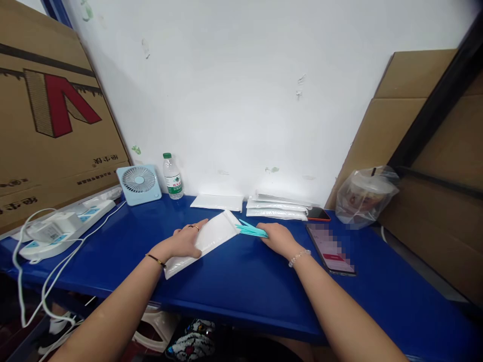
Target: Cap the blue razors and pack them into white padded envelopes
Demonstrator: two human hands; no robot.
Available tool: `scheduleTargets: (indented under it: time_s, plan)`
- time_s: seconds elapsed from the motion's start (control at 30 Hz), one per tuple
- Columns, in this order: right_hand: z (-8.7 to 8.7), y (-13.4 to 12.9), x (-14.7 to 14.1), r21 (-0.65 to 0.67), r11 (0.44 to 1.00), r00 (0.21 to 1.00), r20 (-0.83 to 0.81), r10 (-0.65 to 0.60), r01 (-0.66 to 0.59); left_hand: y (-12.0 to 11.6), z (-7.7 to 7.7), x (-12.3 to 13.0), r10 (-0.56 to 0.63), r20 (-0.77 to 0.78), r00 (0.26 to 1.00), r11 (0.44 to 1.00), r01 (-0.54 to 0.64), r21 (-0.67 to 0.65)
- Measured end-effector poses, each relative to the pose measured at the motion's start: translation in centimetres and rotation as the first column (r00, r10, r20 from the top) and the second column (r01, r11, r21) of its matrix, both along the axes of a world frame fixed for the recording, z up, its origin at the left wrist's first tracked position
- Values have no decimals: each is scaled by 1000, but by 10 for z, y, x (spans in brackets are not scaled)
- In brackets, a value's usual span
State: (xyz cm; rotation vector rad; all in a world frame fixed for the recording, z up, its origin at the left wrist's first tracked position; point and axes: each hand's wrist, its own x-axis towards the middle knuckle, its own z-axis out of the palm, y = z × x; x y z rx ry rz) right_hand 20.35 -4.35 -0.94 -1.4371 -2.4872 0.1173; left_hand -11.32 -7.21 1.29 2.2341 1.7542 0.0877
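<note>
My left hand [184, 241] grips a flat white plastic packet [217, 234], its thumb along the near edge and its fingers by the far edge. The packet lies at a slant on the blue table. My right hand [277, 239] is closed on a bundle of thin turquoise strips [251, 230]. The free ends of the strips reach the packet's right end; whether they go inside it I cannot tell. Behind my hands lie a single white packet [217, 202] and, farther right, a stack of similar packets [277, 207].
A light-blue fan [139, 184], a water bottle [173, 177] and a power strip [71, 229] with cables stand at left. A phone [332, 251], a second phone [319, 214] and a bagged cup [366, 196] are at right. Cardboard [49, 115] flanks the blue table [249, 281].
</note>
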Motion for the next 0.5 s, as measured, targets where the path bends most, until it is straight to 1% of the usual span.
scheduleTargets:
  time_s: [0.03,0.1,0.23,0.3,0.4,0.5]
  plan:
    - [0,1,2,10,1000,999,40,-9,9,-1,1,0,-44,11,999,999,44,-22]
    - [0,4,4,34,999,994,109,-22,19,0,-1,5,-87,28,996,996,88,-28]
    - [2,5,2,86,996,982,184,-41,26,6,-13,28,-76,31,997,994,74,76]
    - [3,4,-1,111,994,977,211,-44,21,9,-16,38,-90,57,994,990,83,112]
    - [5,2,-3,143,990,967,251,-35,-1,8,-12,43,-150,94,984,977,133,168]
    - [5,3,-1,168,986,956,290,-55,6,4,-6,39,-169,113,979,971,146,187]
